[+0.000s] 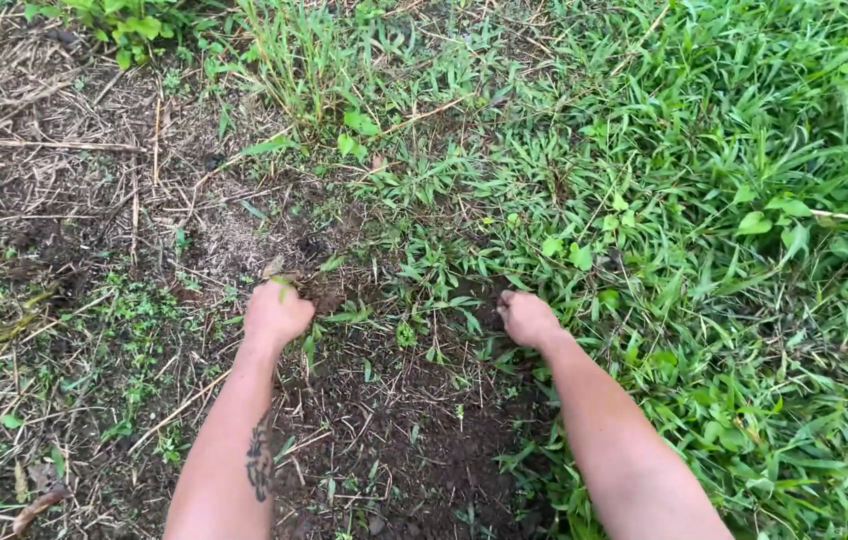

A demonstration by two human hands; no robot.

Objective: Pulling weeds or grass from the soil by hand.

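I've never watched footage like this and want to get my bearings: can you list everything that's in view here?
Thick green grass and broad-leaved weeds: one dense mat, bright green, right half and top of the view.
Bare dark brown soil patch: one, dark brown, bottom centre between the two forearms.
Dry straw-coloured stalks and dead grass: many, pale tan, scattered over the left side.
Small low green seedlings: a loose cluster, green, left of centre.
Left hand: one, closed in a fist on a tuft of green weed leaves at the edge of the soil; a dark tattoo shows on the forearm.
Right hand: one, fingers curled into the grass at the edge of the mat.
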